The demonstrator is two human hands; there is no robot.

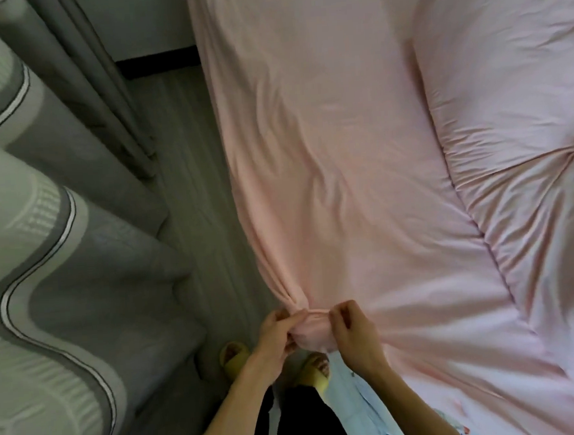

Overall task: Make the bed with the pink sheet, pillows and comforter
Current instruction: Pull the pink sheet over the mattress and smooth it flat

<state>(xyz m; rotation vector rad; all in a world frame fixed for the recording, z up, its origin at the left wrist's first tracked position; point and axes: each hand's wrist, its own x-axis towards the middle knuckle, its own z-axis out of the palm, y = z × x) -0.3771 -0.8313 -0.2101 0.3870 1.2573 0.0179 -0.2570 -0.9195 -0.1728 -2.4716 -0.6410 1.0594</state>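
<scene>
The pink sheet [335,147] covers the mattress and runs down its left side toward me. Its near corner is bunched into a wad at the bed's edge. My left hand [279,332] grips that wad from the left, and my right hand [349,331] pinches the sheet's folded edge from the right. Creases fan out from the two hands across the sheet. A paler pink comforter [514,109] lies heaped on the right half of the bed, with a seam running down it. No pillows are in view.
Grey and white curtains [44,232] hang close along the left. A narrow strip of grey floor [197,196] runs between them and the bed. My feet in yellow slippers [233,358] stand on it, just below my hands.
</scene>
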